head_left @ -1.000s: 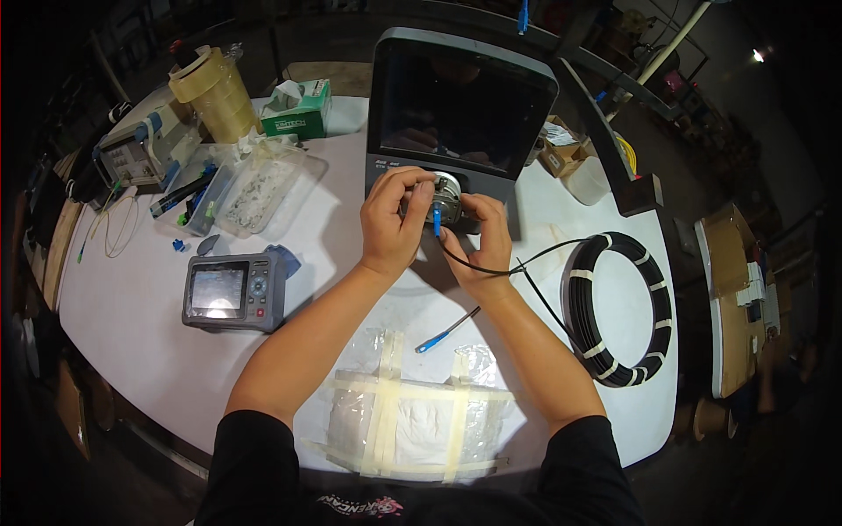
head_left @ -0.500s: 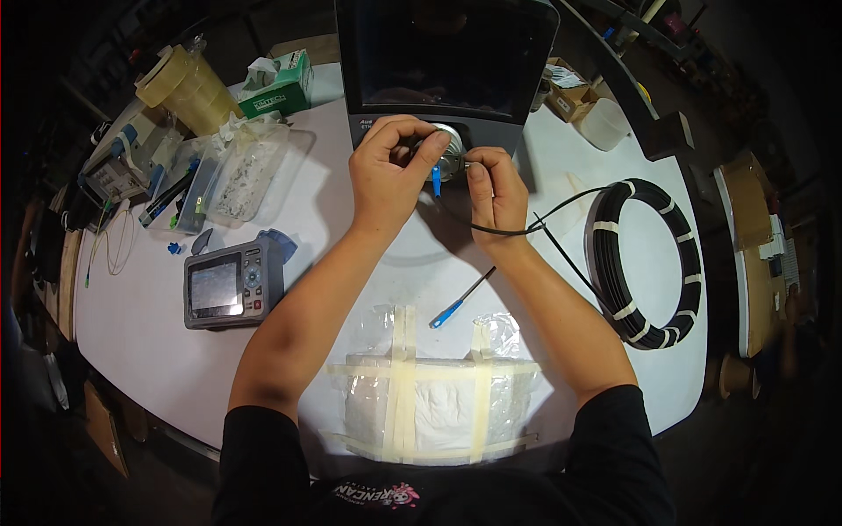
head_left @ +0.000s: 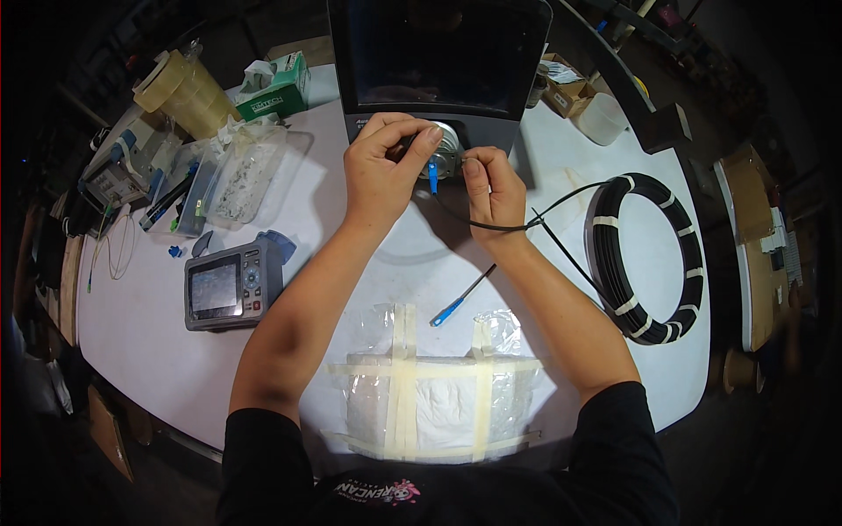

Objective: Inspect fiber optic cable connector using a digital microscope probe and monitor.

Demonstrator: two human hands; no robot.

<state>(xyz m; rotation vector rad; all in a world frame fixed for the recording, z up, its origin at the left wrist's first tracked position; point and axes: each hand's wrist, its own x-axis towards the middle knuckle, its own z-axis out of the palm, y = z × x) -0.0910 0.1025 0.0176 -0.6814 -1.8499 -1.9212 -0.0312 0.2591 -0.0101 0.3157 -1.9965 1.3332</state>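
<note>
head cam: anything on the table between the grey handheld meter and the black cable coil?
Yes. In the head view, both forearms cross that stretch between the meter and the coil, and a loose blue-tipped connector lies on the white table.

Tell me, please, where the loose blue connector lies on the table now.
In the head view the loose blue connector lies on the white table near the middle, between the person's forearms, just above the taped plastic bag and left of the black cable coil.

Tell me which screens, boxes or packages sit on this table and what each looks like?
Large dark screen: far edge, above both hands, grey frame.
Handheld tester: left, grey, small lit display.
Tissue box: far left, green and white.
Taped plastic package: near edge, clear, white filling, tan tape.
</note>
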